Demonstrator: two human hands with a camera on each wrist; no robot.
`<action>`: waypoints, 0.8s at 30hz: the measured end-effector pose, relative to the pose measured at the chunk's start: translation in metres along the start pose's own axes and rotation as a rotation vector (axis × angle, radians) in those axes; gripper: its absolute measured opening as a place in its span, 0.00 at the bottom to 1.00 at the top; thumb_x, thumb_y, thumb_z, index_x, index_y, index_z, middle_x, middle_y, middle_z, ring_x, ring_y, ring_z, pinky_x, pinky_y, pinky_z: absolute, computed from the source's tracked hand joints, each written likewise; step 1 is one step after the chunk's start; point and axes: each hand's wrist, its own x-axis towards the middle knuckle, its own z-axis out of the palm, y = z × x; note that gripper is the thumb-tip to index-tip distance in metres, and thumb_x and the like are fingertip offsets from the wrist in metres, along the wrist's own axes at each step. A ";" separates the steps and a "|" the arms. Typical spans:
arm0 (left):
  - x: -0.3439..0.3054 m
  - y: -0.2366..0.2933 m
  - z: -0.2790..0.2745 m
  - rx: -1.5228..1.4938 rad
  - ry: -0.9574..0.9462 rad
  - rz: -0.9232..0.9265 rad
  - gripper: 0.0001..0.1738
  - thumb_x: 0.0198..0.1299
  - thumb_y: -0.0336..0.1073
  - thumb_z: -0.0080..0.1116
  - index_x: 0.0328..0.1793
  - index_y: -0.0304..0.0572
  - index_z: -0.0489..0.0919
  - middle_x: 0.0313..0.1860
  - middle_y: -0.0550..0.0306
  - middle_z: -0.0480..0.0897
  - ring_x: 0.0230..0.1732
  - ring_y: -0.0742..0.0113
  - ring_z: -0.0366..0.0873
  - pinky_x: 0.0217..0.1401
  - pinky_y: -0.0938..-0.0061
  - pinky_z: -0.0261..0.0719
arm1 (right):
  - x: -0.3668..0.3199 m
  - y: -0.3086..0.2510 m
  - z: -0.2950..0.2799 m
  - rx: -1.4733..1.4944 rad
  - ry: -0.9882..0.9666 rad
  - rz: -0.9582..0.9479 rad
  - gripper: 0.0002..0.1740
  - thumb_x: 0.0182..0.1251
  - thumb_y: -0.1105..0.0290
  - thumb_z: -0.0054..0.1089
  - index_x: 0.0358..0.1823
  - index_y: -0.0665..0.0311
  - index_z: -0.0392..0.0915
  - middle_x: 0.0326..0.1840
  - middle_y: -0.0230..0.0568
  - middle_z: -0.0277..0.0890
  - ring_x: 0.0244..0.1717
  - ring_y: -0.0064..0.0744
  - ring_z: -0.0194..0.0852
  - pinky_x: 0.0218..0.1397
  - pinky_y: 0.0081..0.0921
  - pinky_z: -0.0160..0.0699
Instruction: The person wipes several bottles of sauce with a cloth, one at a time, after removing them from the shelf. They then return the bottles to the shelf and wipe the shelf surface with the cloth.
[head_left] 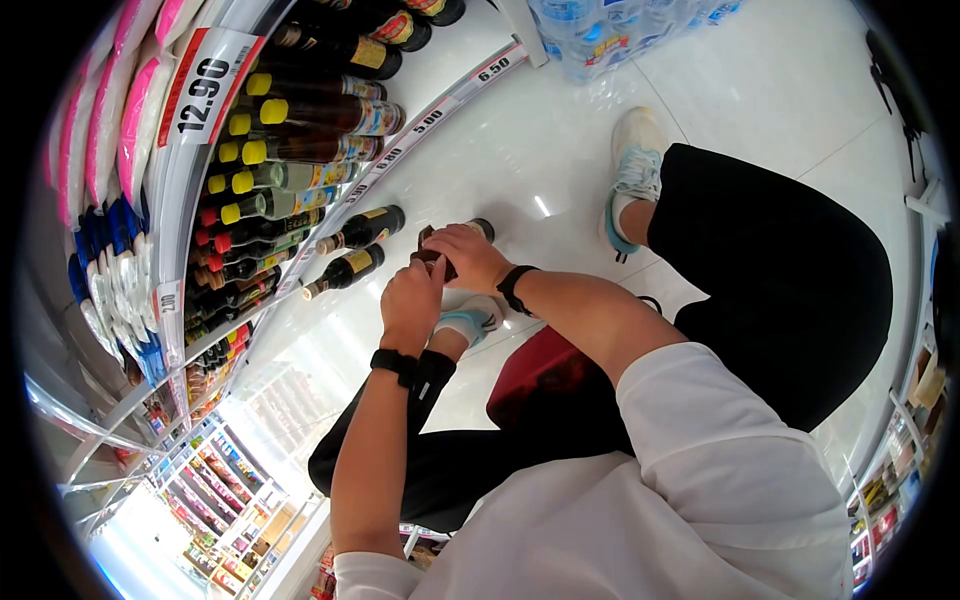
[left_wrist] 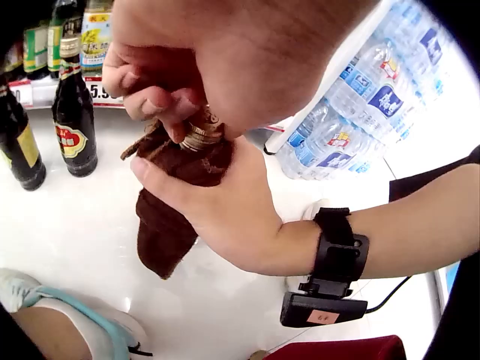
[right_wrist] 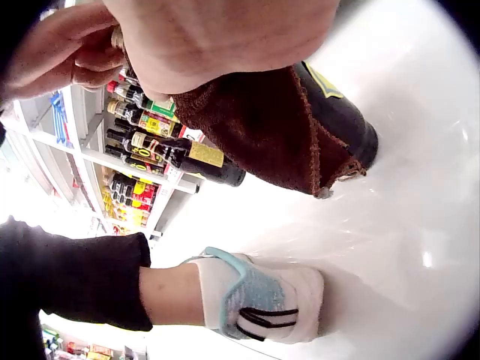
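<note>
— Where is the dark bottle (right_wrist: 341,120)?

— It is low over the white floor (head_left: 540,140), in front of the crouching person. Most of it is wrapped in a brown cloth (left_wrist: 169,217). Whether its base touches the floor cannot be told.

— And the right grip (head_left: 465,255)?

— It is curled round cloth and bottle together, grasping the wrapped body.

— The left grip (head_left: 410,305)?

— Its bent fingertips pinch the bottle's neck right at the gold cap (left_wrist: 199,136).

— What else is near?

— Two more bottles (head_left: 362,229) stand on the floor just beside the shelf (head_left: 420,115), whose rows carry yellow- and red-capped bottles. A pack of water bottles (left_wrist: 337,127) sits well apart from the hands. A light shoe (right_wrist: 262,296) is planted near the cloth's hanging end.
</note>
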 end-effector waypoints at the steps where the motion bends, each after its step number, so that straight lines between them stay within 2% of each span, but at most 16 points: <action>1: 0.000 0.000 0.000 -0.001 0.001 -0.002 0.27 0.70 0.54 0.46 0.37 0.33 0.78 0.32 0.37 0.84 0.37 0.41 0.84 0.43 0.57 0.82 | 0.000 -0.002 0.001 0.000 -0.002 -0.001 0.32 0.41 0.67 0.75 0.52 0.61 0.73 0.53 0.41 0.77 0.57 0.46 0.73 0.64 0.44 0.68; 4: -0.001 0.002 0.005 -0.018 -0.052 -0.093 0.29 0.71 0.55 0.42 0.38 0.33 0.78 0.34 0.37 0.84 0.39 0.40 0.84 0.43 0.55 0.82 | 0.002 -0.004 0.001 0.034 -0.010 0.025 0.29 0.41 0.68 0.74 0.49 0.60 0.74 0.48 0.40 0.78 0.53 0.45 0.75 0.60 0.42 0.70; 6: -0.002 0.002 0.010 -0.179 -0.080 -0.162 0.31 0.73 0.57 0.37 0.45 0.33 0.78 0.40 0.35 0.84 0.44 0.36 0.82 0.49 0.48 0.78 | 0.004 -0.003 0.000 0.083 -0.041 0.023 0.26 0.42 0.69 0.73 0.45 0.59 0.73 0.45 0.39 0.78 0.50 0.46 0.75 0.57 0.41 0.71; 9: -0.002 0.003 0.012 -0.203 -0.109 -0.176 0.30 0.73 0.57 0.37 0.47 0.31 0.74 0.40 0.34 0.84 0.43 0.36 0.82 0.48 0.49 0.79 | 0.006 -0.001 0.000 0.089 -0.056 0.020 0.23 0.43 0.69 0.72 0.43 0.58 0.73 0.42 0.38 0.78 0.48 0.47 0.75 0.54 0.40 0.71; 13: -0.001 0.005 0.014 -0.131 -0.114 -0.157 0.29 0.73 0.56 0.36 0.45 0.31 0.70 0.37 0.33 0.84 0.41 0.37 0.83 0.45 0.52 0.81 | 0.001 0.001 0.007 0.035 -0.019 0.043 0.23 0.44 0.69 0.71 0.44 0.59 0.73 0.43 0.38 0.79 0.48 0.47 0.75 0.55 0.41 0.72; 15: 0.000 0.007 0.014 -0.063 -0.131 -0.166 0.28 0.73 0.54 0.37 0.44 0.30 0.69 0.34 0.32 0.83 0.38 0.39 0.84 0.42 0.54 0.83 | -0.002 0.003 0.008 -0.017 0.045 0.051 0.23 0.46 0.68 0.70 0.45 0.59 0.73 0.49 0.39 0.78 0.51 0.45 0.75 0.56 0.41 0.72; 16: 0.000 0.006 0.013 -0.068 -0.134 -0.169 0.28 0.73 0.54 0.37 0.44 0.30 0.69 0.34 0.32 0.83 0.38 0.39 0.84 0.42 0.54 0.83 | -0.003 0.004 0.009 -0.017 0.038 0.052 0.23 0.46 0.68 0.70 0.45 0.59 0.73 0.49 0.39 0.78 0.51 0.45 0.75 0.56 0.41 0.72; 18: -0.001 0.005 0.013 -0.096 -0.113 -0.139 0.27 0.73 0.54 0.38 0.43 0.31 0.69 0.33 0.34 0.84 0.37 0.39 0.84 0.41 0.55 0.83 | -0.008 0.004 0.009 -0.090 0.021 0.099 0.23 0.48 0.67 0.69 0.48 0.60 0.74 0.56 0.40 0.75 0.57 0.43 0.74 0.59 0.42 0.71; 22: 0.000 0.003 0.013 -0.105 -0.112 -0.140 0.27 0.73 0.54 0.38 0.42 0.31 0.68 0.33 0.34 0.84 0.37 0.40 0.84 0.41 0.55 0.83 | -0.014 0.005 0.005 -0.131 -0.019 0.186 0.25 0.49 0.65 0.70 0.50 0.60 0.73 0.61 0.41 0.72 0.62 0.42 0.71 0.63 0.43 0.70; 24: 0.000 0.003 0.015 -0.110 -0.107 -0.138 0.26 0.73 0.53 0.39 0.42 0.31 0.68 0.33 0.35 0.84 0.37 0.40 0.84 0.41 0.55 0.83 | -0.017 0.011 -0.001 -0.110 -0.110 0.395 0.26 0.50 0.64 0.69 0.52 0.59 0.74 0.62 0.43 0.72 0.62 0.43 0.71 0.65 0.46 0.68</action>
